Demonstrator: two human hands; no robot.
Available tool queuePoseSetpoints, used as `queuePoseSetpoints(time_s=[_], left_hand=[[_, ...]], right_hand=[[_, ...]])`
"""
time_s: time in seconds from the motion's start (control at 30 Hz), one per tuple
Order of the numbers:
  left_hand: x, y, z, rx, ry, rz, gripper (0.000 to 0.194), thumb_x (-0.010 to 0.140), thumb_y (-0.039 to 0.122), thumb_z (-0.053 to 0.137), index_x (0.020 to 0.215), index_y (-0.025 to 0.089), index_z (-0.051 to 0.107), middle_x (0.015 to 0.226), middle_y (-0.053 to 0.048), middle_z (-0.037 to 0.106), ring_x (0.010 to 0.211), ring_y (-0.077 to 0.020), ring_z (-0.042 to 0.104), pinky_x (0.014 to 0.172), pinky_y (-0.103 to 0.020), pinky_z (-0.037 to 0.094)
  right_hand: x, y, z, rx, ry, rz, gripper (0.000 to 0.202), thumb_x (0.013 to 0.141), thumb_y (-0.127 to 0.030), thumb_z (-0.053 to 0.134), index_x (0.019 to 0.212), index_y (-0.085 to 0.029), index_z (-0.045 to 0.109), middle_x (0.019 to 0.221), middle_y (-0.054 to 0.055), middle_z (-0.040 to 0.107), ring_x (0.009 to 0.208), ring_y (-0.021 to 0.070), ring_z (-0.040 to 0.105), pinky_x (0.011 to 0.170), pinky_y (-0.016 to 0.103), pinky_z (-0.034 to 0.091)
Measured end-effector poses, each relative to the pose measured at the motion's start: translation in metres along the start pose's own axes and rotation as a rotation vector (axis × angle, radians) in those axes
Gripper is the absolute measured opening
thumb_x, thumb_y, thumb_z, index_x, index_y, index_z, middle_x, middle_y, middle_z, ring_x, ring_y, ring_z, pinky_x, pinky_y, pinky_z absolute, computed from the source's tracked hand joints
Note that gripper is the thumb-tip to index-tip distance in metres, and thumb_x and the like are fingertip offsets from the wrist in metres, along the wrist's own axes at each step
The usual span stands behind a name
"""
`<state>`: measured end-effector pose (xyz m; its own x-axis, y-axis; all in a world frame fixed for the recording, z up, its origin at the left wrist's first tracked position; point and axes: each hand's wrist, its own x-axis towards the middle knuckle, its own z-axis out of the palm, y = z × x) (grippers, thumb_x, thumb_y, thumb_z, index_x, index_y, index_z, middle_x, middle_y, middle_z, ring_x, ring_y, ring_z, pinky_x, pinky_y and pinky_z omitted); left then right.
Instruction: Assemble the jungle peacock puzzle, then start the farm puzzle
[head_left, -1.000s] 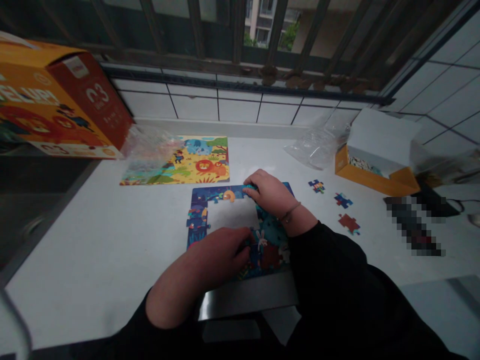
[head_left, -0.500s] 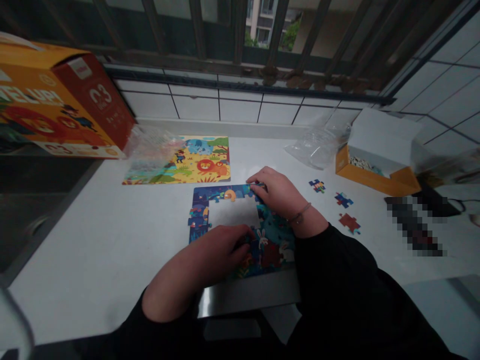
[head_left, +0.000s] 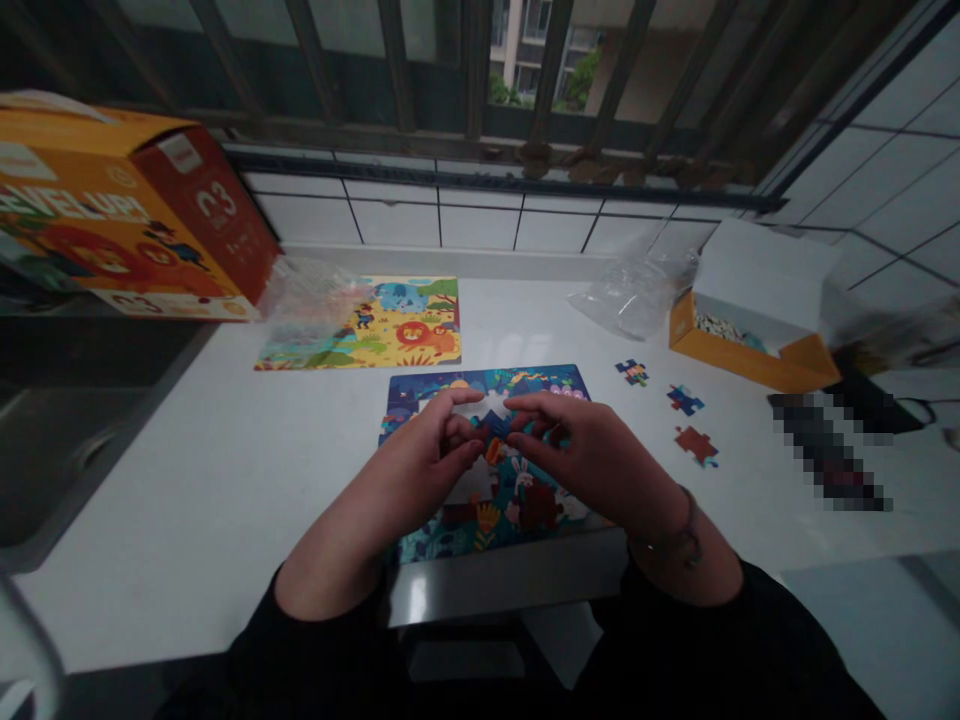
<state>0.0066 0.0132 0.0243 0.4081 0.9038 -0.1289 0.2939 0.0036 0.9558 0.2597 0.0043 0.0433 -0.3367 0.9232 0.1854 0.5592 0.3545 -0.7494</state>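
A dark blue jigsaw piece (head_left: 493,424) with a bit of orange is between my two hands, above the partly filled jigsaw puzzle (head_left: 487,540). My left hand (head_left: 431,450) grips its left side with curled fingers and thumb. From the right, my right hand (head_left: 581,445) pinches the same piece between fingers and thumb. The puzzle shows rabbits, plants and a dark blue border, with a pale gap under my hands, partly covered by them. Three loose pieces lie to the right: a multicoloured piece (head_left: 632,372), a blue piece (head_left: 685,400) and a reddish-brown piece (head_left: 696,446).
Behind the puzzle lies a yellow animal picture (head_left: 409,320), partly under clear plastic (head_left: 311,290). An orange box (head_left: 172,220) stands at left, near a sink (head_left: 82,440). Back right are a plastic bag (head_left: 630,290) and an open small box (head_left: 750,350) with pieces inside.
My right hand has come off the puzzle's top edge and moved down toward the middle. My left hand has lifted slightly; a blue piece now shows between both hands.
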Motion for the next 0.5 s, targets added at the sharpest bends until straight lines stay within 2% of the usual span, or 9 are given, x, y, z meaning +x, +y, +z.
queuePoseSetpoints(time_s=[0.1,0.2,0.3,0.4,0.47,0.5], left_hand=[[-0.002,0.003,0.003,0.044,-0.013,0.015,0.053,0.102,0.033,0.064,0.153,0.026,0.054,0.091,0.001,0.068,0.083,-0.0209,0.067,0.075,-0.033,0.051],[-0.002,0.006,0.007,0.101,-0.013,0.028,0.053,0.104,0.034,0.062,0.155,0.026,0.055,0.089,0.001,0.067,0.082,-0.0208,0.066,0.075,-0.033,0.052],[-0.004,0.010,0.004,0.165,0.022,0.046,0.056,0.104,0.038,0.063,0.159,0.027,0.053,0.104,-0.003,0.076,0.093,-0.0233,0.073,0.084,-0.038,0.059],[-0.011,0.011,-0.019,0.425,0.163,0.060,0.051,0.102,0.044,0.067,0.149,0.025,0.064,0.129,-0.010,0.078,0.113,-0.0293,0.076,0.103,-0.048,0.061],[-0.018,0.006,-0.043,0.664,0.267,0.042,0.049,0.098,0.049,0.071,0.138,0.022,0.072,0.136,-0.015,0.077,0.124,-0.0360,0.073,0.114,-0.055,0.057],[-0.022,0.001,-0.056,0.742,0.288,0.005,0.054,0.097,0.053,0.073,0.140,0.020,0.072,0.140,-0.017,0.076,0.130,-0.0386,0.072,0.118,-0.056,0.055]], right_hand=[[0.003,0.011,0.009,0.036,0.024,0.001,0.036,0.100,-0.033,0.082,0.133,-0.020,0.081,0.106,0.006,0.083,0.087,0.0198,0.075,0.084,0.037,0.061],[0.004,0.018,0.012,0.160,-0.046,0.023,0.031,0.102,-0.034,0.078,0.131,-0.023,0.080,0.111,0.006,0.083,0.093,0.0199,0.077,0.084,0.035,0.061],[0.003,0.022,0.010,0.303,-0.119,0.102,0.028,0.105,-0.040,0.073,0.127,-0.023,0.077,0.102,0.004,0.084,0.087,0.0192,0.077,0.075,0.033,0.059],[0.004,0.026,0.005,0.343,-0.064,0.189,0.030,0.103,-0.046,0.074,0.120,-0.022,0.074,0.092,0.003,0.082,0.077,0.0178,0.074,0.066,0.030,0.055],[0.004,0.031,0.001,0.370,0.024,0.247,0.030,0.100,-0.049,0.075,0.116,-0.023,0.073,0.089,0.003,0.080,0.074,0.0169,0.071,0.062,0.029,0.051],[0.004,0.033,-0.001,0.390,0.070,0.281,0.032,0.099,-0.050,0.076,0.114,-0.023,0.072,0.089,0.003,0.079,0.073,0.0167,0.070,0.060,0.028,0.050]])
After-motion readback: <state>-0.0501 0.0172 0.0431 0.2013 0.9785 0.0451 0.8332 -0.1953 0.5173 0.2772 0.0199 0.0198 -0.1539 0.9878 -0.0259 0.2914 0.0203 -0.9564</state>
